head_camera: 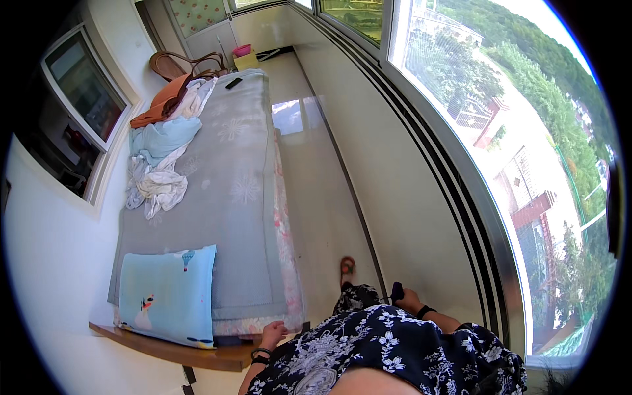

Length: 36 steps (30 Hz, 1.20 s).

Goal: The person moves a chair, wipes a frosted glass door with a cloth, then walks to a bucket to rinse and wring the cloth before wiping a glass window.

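Observation:
My left hand (pixel 274 335), with dark bands at the wrist, hangs beside the wooden headboard (pixel 232 356) and the near corner of the bed. Its fingers are loosely bent and nothing shows in them. On my other side, my right hand (pixel 410 301) grips a small dark object (pixel 397 292) low by the wall; its exact kind is unclear. The bed carries a grey mat (pixel 222 222) with pale flower patterns. A light blue pillow (pixel 173 296) with a cartoon bird lies at its near end. One sandalled foot (pixel 347 267) is forward on the floor.
A glossy tiled floor strip (pixel 316 197) runs between bed and window wall (pixel 395 187). Rumpled bedding (pixel 165 143) and an orange cushion (pixel 165 101) lie along the bed's left side. A black remote-like object (pixel 233 83), wooden chair (pixel 170 65) and pink basin (pixel 242 50) are at the far end.

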Each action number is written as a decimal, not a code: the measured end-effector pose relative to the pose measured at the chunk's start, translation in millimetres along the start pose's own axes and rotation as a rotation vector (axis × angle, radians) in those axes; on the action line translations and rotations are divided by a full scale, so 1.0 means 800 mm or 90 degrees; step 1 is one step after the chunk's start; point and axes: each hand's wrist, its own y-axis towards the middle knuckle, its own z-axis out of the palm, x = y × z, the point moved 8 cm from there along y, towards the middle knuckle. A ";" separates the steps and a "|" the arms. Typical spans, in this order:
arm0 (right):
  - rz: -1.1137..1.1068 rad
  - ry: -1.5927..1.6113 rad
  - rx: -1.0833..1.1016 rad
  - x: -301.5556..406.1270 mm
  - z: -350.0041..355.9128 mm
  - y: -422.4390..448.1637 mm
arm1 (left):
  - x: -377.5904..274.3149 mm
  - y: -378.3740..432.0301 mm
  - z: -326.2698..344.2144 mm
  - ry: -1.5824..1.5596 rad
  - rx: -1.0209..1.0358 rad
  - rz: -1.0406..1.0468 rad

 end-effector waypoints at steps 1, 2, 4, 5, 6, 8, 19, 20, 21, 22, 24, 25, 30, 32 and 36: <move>-0.011 -0.004 -0.033 0.012 -0.002 0.000 | 0.023 0.011 -0.012 -0.063 -0.007 -0.002; -0.026 0.004 -0.046 0.027 -0.003 0.005 | 0.047 0.024 -0.025 -0.034 -0.004 0.002; -0.043 0.025 -0.048 0.060 -0.006 0.026 | 0.125 0.046 -0.048 -0.017 -0.023 0.048; -0.057 0.048 -0.057 0.073 -0.004 0.037 | 0.152 0.049 -0.057 0.055 -0.037 0.074; -0.074 0.045 -0.022 0.082 0.006 0.044 | 0.173 0.052 -0.056 0.172 -0.046 0.093; -0.109 0.060 -0.022 0.128 0.005 0.068 | 0.222 0.050 -0.050 0.371 -0.062 0.101; -0.271 0.005 0.005 0.279 -0.047 0.169 | 0.266 0.059 0.024 0.114 -0.121 -0.035; -0.275 0.002 0.004 0.282 -0.050 0.172 | 0.266 0.064 0.026 0.123 -0.125 -0.027; -0.268 -0.021 0.009 0.274 -0.052 0.176 | 0.267 0.073 0.035 0.140 -0.120 -0.015; -0.268 -0.044 0.019 0.271 -0.050 0.179 | 0.270 0.081 0.040 0.162 -0.122 0.002; -0.263 -0.052 0.026 0.244 -0.049 0.183 | 0.273 0.092 0.040 0.279 -0.116 0.073; -0.255 -0.059 0.042 0.229 -0.045 0.184 | 0.271 0.094 0.040 0.375 -0.117 0.126; -0.140 -0.070 -0.008 0.142 -0.071 0.186 | 0.125 0.138 0.012 0.465 -0.138 0.190; -0.124 -0.063 -0.040 0.152 -0.087 0.182 | 0.033 0.117 -0.020 -0.194 -0.153 -0.049; -0.109 0.016 -0.063 0.193 -0.075 0.202 | -0.057 0.096 -0.061 -0.270 -0.177 -0.044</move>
